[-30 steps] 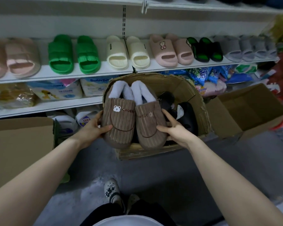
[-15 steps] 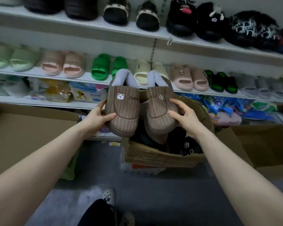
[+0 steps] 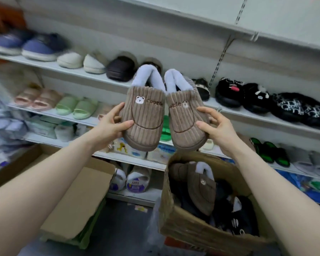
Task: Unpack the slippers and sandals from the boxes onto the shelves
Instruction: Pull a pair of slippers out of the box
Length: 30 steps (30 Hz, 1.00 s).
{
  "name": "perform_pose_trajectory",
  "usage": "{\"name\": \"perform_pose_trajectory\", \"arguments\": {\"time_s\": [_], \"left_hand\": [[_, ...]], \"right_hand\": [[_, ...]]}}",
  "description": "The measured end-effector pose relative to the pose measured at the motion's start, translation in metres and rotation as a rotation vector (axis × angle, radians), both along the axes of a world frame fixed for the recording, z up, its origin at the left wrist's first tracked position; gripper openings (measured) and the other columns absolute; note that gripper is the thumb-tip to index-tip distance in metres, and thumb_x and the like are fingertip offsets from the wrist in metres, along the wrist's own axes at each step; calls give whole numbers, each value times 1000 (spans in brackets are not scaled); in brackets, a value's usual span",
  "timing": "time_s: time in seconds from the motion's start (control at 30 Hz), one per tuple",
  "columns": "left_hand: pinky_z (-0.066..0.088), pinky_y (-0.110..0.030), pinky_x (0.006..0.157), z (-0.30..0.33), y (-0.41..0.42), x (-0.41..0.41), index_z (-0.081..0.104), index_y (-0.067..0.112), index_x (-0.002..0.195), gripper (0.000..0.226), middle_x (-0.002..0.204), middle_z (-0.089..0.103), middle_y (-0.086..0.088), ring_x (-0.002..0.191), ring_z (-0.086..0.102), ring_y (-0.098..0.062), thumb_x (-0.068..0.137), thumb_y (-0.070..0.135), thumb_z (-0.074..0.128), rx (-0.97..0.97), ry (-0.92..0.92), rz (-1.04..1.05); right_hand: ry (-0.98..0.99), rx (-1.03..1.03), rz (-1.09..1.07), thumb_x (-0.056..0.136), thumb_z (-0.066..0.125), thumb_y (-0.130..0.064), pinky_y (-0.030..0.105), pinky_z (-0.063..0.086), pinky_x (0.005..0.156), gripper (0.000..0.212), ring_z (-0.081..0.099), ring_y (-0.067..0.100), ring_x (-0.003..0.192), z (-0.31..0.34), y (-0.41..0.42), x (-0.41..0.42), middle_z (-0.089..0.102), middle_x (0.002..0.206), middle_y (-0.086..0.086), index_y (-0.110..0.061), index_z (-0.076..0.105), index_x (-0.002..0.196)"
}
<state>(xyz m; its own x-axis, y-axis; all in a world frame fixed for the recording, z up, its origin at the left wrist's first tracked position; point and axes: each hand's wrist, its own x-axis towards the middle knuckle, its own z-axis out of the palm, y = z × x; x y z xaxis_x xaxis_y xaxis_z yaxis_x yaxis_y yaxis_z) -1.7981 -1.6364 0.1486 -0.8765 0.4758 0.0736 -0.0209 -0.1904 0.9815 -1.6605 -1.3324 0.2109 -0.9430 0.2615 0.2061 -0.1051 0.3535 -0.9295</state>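
Observation:
I hold a pair of brown corduroy slippers with pale fleece lining and small bear patches up in front of the shelves. My left hand (image 3: 110, 124) grips the left slipper (image 3: 143, 115) by its outer side. My right hand (image 3: 213, 126) grips the right slipper (image 3: 186, 122) the same way. Both slippers hang toes down, side by side, at the height of the upper shoe shelf (image 3: 92, 78). Below them stands an open cardboard box (image 3: 175, 218) holding another brown slipper (image 3: 201, 189) and dark ones.
The upper shelf carries blue, cream and black slippers (image 3: 229, 91) in a row. The shelf below (image 3: 44, 113) bears pink and green slides. A second cardboard box (image 3: 78, 204) stands at lower left. Packaged goods fill the lowest shelves.
Both hands have raised the brown pair from over the box up to the level of the upper shelf. The view has tilted upward and swung left.

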Motion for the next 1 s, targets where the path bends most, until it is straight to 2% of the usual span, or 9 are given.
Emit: {"name": "perform_pose_trajectory", "arguments": {"time_s": [0.17,0.3,0.4,0.5,0.67,0.73,0.83,0.9,1.0], "left_hand": [[56,-43,86,50,-65,-38,35,27,146,72,127,61,-13,110,64,-23,85,1,65,60,100,24],[57,-38,84,95,-126,-77,32,30,147,74,125,63,-7,110,65,-18,84,7,65,62,177,40],[57,-35,82,127,-168,-105,34,30,147,78,125,65,-4,111,64,-19,80,17,72,90,224,58],[58,-33,76,157,-202,-135,40,26,144,63,120,65,-13,104,66,-24,87,13,63,140,255,118],[57,-29,69,215,-235,-177,47,24,134,42,103,70,-3,82,69,-12,96,9,52,174,298,179],[54,-22,55,239,-237,-195,51,24,128,32,99,68,0,72,68,-6,98,10,49,181,281,206],[53,-23,52,271,-232,-225,58,22,110,19,99,65,-3,80,63,-11,100,14,45,153,198,246],[54,-24,48,286,-224,-248,56,16,96,13,89,60,-4,76,58,-14,98,15,43,171,105,283],[56,-27,48,298,-214,-281,52,12,98,10,90,58,-9,77,59,-17,96,15,43,218,24,272]], "right_hand": [[117,35,75,88,72,-15,49,54,95,40,60,26,118,40,-60,-48,65,124,2,-39,67,119],[199,29,113,88,72,-12,39,57,83,39,66,26,108,77,-116,-92,69,117,7,-38,68,117],[258,-13,121,89,69,-9,38,59,76,38,69,24,97,105,-157,-123,69,113,13,-35,68,117],[323,-29,123,90,69,-13,45,58,85,36,67,28,104,135,-194,-154,67,117,16,-35,67,118],[374,-117,113,93,65,-12,38,60,73,35,69,22,88,189,-239,-214,71,105,15,-28,63,124],[374,-168,110,95,63,-12,35,60,68,34,69,21,85,209,-250,-238,71,104,11,-25,61,125],[322,-199,98,97,59,-14,28,56,58,30,67,18,84,235,-259,-276,67,109,7,-22,58,126],[270,-195,78,98,59,-17,29,56,56,25,64,19,90,245,-258,-301,63,115,8,-21,59,123],[194,-240,48,99,58,-18,33,61,56,21,60,20,92,256,-252,-335,59,110,8,-16,57,120]]}}
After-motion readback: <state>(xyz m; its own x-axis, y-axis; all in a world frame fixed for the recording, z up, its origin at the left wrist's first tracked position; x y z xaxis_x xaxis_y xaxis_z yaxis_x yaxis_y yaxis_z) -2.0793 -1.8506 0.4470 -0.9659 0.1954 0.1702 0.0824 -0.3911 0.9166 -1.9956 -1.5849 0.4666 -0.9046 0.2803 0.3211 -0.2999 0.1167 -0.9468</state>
